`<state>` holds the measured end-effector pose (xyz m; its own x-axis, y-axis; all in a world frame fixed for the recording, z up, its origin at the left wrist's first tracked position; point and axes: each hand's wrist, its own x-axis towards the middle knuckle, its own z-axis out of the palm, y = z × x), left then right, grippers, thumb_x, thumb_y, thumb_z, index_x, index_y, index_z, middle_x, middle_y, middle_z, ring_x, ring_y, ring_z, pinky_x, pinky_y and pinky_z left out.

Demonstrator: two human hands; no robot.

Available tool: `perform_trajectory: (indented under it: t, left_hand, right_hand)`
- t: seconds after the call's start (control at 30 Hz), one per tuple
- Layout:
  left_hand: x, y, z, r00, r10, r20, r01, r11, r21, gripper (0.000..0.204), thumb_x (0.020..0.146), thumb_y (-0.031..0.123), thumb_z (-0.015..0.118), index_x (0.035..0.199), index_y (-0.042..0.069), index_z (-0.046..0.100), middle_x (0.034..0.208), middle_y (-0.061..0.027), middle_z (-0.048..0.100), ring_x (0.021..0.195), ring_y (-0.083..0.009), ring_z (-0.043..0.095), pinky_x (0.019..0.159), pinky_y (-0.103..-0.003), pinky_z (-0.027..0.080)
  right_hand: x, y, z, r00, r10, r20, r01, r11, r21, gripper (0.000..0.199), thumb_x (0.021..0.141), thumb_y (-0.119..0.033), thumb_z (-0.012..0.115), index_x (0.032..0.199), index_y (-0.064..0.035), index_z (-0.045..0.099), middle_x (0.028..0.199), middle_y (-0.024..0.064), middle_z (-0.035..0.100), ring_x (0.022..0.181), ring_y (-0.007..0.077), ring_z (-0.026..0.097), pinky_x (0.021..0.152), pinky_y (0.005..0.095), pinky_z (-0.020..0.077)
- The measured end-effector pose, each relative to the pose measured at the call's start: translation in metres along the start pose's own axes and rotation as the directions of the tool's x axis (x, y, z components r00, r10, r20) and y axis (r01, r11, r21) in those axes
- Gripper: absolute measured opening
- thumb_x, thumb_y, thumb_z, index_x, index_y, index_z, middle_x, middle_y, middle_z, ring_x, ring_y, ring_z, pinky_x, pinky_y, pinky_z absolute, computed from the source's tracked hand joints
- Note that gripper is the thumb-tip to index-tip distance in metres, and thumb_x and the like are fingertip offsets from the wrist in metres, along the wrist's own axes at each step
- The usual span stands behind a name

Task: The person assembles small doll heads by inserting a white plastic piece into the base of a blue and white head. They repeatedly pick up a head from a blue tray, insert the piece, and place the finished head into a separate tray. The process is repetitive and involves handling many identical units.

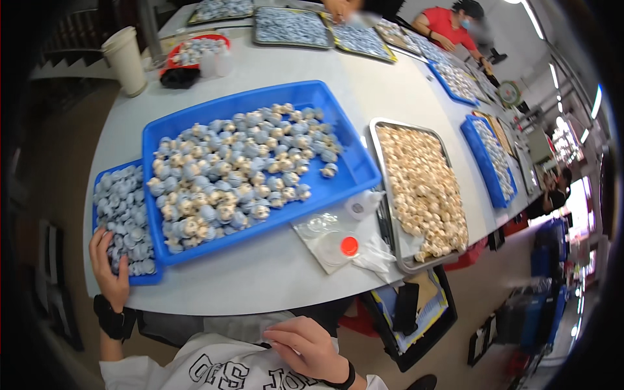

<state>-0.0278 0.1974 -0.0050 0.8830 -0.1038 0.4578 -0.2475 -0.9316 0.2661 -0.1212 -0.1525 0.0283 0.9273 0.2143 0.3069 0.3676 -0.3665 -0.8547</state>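
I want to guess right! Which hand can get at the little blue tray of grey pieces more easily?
The left hand, probably. It already rests on the outer edge of the small blue tray, beside the grey pieces. The right hand is down by the white shirt, off the table.

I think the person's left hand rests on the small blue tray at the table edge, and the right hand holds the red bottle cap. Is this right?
Not quite. In the head view the left hand does rest on the small blue tray, but the right hand is at the person's lap, away from the red bottle cap.
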Motion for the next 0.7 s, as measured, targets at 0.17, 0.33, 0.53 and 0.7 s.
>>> perform_trajectory:
  t: [0.17,0.33,0.53,0.7]
  left_hand:
    - [-0.001,0.001,0.005,0.999,-0.015,-0.028,0.013,0.997,-0.072,0.032,0.074,0.006,0.052,0.105,-0.001,0.046,0.11,-0.0182,0.042,0.103,-0.0344,0.043,0.091,-0.039,0.032]
    - [0.008,0.01,0.001,0.999,-0.022,-0.035,0.018,0.994,-0.105,0.029,0.071,0.003,0.053,0.099,0.0,0.047,0.107,-0.0181,0.043,0.098,-0.0337,0.044,0.087,-0.039,0.035]
    - [0.003,0.0,-0.001,0.998,-0.051,-0.031,0.049,0.997,-0.058,0.04,0.071,0.008,0.05,0.109,-0.004,0.047,0.113,-0.0212,0.046,0.105,-0.0369,0.046,0.092,-0.041,0.035]
    - [0.006,0.005,-0.001,0.998,-0.062,-0.002,0.062,0.998,0.004,0.047,0.073,0.014,0.05,0.115,-0.005,0.046,0.117,-0.023,0.045,0.107,-0.0382,0.045,0.093,-0.041,0.035]
  right_hand:
    - [-0.027,0.017,-0.023,0.938,0.03,-0.346,-0.038,0.999,-0.017,0.011,0.074,-0.009,0.062,0.081,-0.0004,0.065,0.072,0.0107,0.062,0.062,0.0201,0.058,0.051,0.0292,0.0455]
    - [-0.011,0.034,-0.089,0.64,0.251,-0.726,-0.244,0.963,0.119,0.034,0.079,-0.008,0.056,0.111,0.003,0.049,0.087,0.0095,0.057,0.079,0.0147,0.054,0.071,0.0246,0.0428]
    - [0.053,0.082,-0.119,0.836,0.37,-0.405,-0.322,0.929,0.184,0.053,0.076,0.0,0.056,0.125,0.0015,0.036,0.119,0.0137,0.043,0.102,0.0183,0.047,0.082,0.0294,0.0441]
    - [0.068,0.105,-0.125,0.88,0.439,-0.182,-0.442,0.897,0.025,0.055,0.074,0.0,0.06,0.124,0.0014,0.037,0.121,0.0125,0.042,0.104,0.0193,0.048,0.078,0.0293,0.0482]
